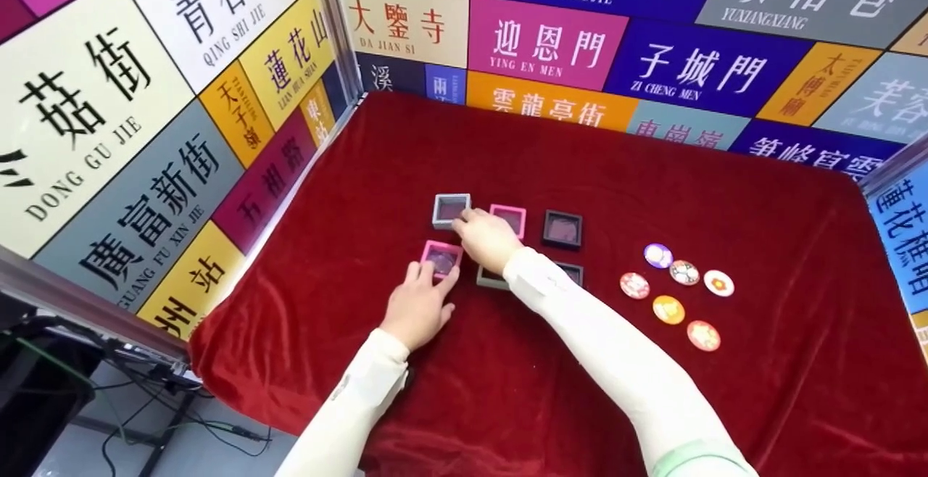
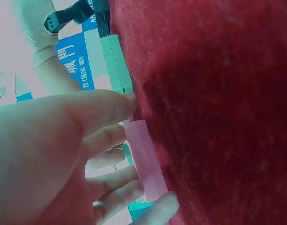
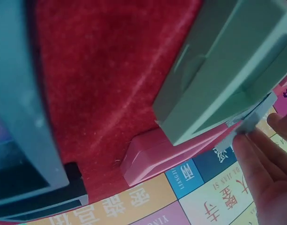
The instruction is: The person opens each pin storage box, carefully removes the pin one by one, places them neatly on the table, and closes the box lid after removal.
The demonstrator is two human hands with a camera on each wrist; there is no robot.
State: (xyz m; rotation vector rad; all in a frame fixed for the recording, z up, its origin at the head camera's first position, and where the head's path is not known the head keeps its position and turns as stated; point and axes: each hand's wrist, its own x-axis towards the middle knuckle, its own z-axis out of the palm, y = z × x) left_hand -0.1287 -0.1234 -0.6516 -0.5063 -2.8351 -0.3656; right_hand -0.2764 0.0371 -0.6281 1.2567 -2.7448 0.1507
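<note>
On the red velvet cloth, my left hand (image 1: 419, 307) grips a small pink frame-like box (image 1: 428, 246), the nearer one at the left. Thumb and fingers span this pink box (image 2: 147, 161) in the left wrist view. Behind it, my right hand (image 1: 489, 238) pinches the right side of a light grey box (image 1: 441, 200). The right wrist view shows the fingertips at the edge of that grey box (image 3: 250, 123). Beyond the right hand lies a second pink box (image 1: 519, 212). A grey-green box (image 1: 490, 281) is partly hidden under the right forearm.
A black box (image 1: 562, 245) and a dark grey box (image 1: 576, 272) lie right of the hands. Several round badges (image 1: 668, 309) are grouped farther right on the cloth (image 1: 783, 259). Panels with street names (image 1: 547, 38) stand along the back and left. Cables hang beyond the left edge.
</note>
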